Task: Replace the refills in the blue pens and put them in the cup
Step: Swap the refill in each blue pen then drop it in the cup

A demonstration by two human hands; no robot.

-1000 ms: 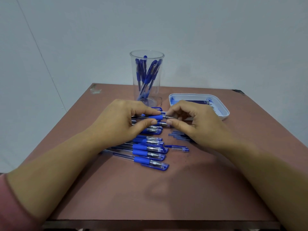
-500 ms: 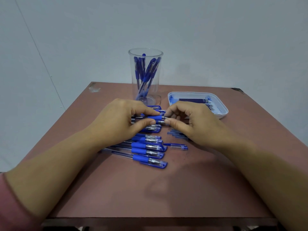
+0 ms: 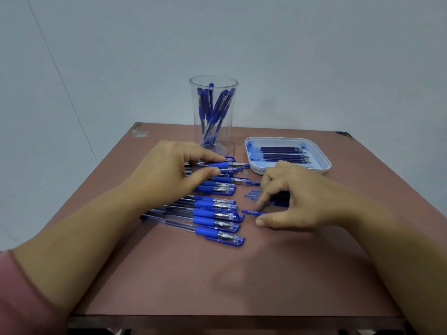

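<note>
My left hand (image 3: 164, 175) pinches a blue pen (image 3: 225, 164) between thumb and index finger, level above the far end of a row of several capped blue pens (image 3: 217, 216) lying on the table. My right hand (image 3: 302, 194) is lower and to the right, its index finger and thumb pinching the right end of a loose blue pen cap (image 3: 251, 212) on the table. The index finger is blurred. A tall clear cup (image 3: 214, 112) behind the row holds several blue pens upright. Dark refills (image 3: 280, 153) lie in a white tray (image 3: 290, 139).
The brown table (image 3: 217, 274) ends near the bottom of the view. Several loose refills (image 3: 251, 195) lie partly under my right hand. Small metal bits (image 3: 243, 172) sit between the pens and the tray. A pale wall stands behind the table.
My right hand has left the tip of the held pen and dropped toward me to the loose cap. My left hand still holds the pen in about the same place.
</note>
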